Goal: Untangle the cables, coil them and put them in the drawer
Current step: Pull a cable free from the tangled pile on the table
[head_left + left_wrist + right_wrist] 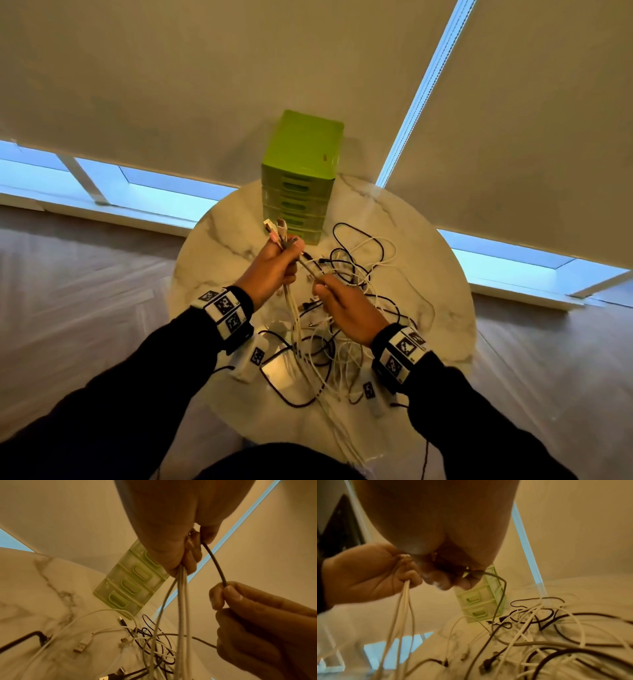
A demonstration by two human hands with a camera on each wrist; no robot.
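The step in hand looks like sorting: gathering plug ends in one fist and freeing a single dark cable (215, 562) from the rest. To do it well, I would keep the gathered ends held firm and high, slide the pinching fingers slowly along the dark cable, and follow it down into the heap, lifting it over crossings rather than tugging, since a hard pull would likely tighten any knot below. The plugs are the parts most likely to snag in loops.

The left hand (274, 269) is curled tight around a bundle of pale cables (181, 601), whose plugs stick up above its knuckles while the cords hang down toward the counter (226, 240). The right hand (346, 308) pinches the dark cable between thumb and forefinger, just beside the left hand; its other fingers are loosely curled.

The remaining cable tangle (346, 308) lies loose on the marble counter beneath and beyond the hands, black and white cords crossing one another. The green drawer unit (301, 171) stands at the far edge of the counter, all its drawers closed, so nothing is coiled or stored yet.
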